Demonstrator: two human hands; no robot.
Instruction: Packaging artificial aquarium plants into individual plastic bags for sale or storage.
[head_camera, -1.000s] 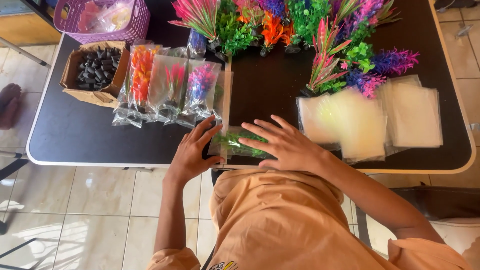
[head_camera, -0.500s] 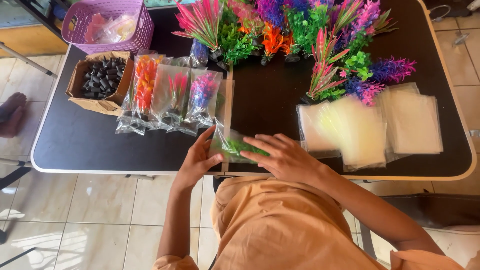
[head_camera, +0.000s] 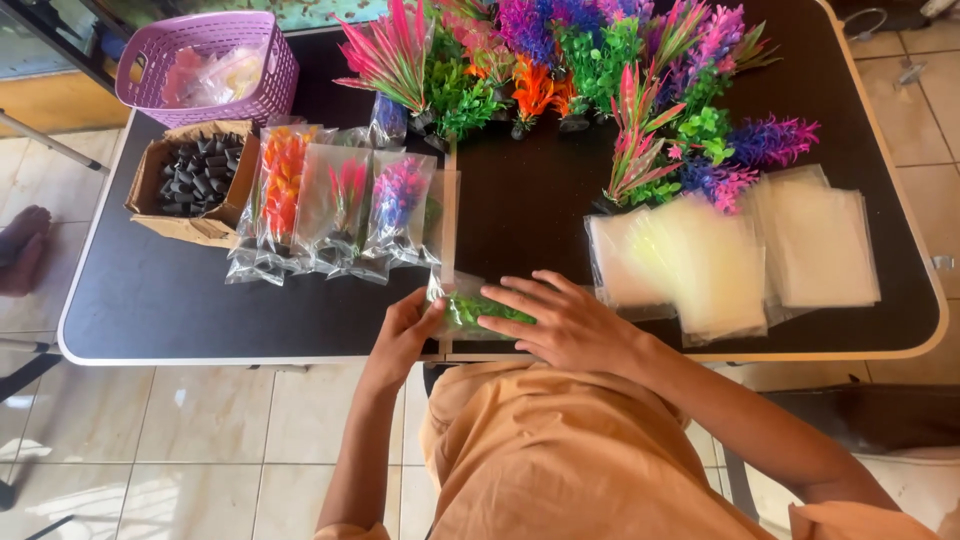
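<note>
Right hand flat, fingers spread, pressing clear plastic bag with green plastic plant; left hand pinching bag's left edge, near edge of black table.

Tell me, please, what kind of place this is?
Probably a small home packing workspace. A black folding table on a tiled floor holds loose colourful plastic plants, stacks of empty clear plastic bags and a row of already bagged plants.

black table, cardboard box of dark bases at its left end, purple basket just beyond the box, three bagged plants right of the box, loose colourful plastic plants along the table's far edge, stacks of clear bags at its right end
</note>
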